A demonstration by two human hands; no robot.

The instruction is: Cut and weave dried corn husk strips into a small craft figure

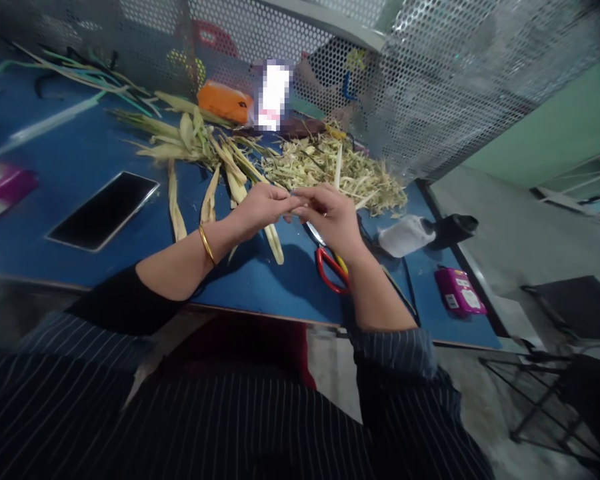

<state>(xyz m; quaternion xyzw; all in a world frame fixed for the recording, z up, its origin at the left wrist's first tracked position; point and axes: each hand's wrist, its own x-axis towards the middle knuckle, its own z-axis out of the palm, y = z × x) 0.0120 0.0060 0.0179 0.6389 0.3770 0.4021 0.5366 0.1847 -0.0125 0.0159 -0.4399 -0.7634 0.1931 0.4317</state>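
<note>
My left hand (266,208) and my right hand (330,215) meet over the blue table (255,287), their fingertips pinched together. What lies between the fingertips is too small to make out. Beneath and behind my left hand are long pale dried husk strips (230,160), some hanging toward the table's front. A heap of shredded plant scraps (305,160) lies just behind my right hand. Scissors with red handles (330,272) rest under my right wrist, their blades partly hidden by the hand.
A black tablet-like panel (104,210) lies at the left. Behind stand an orange packet (225,102) and a perforated metal screen (410,87). At the right are a white roll (405,236), a black roll (455,231) and a purple packet (459,292). Green strips (100,80) lie back left.
</note>
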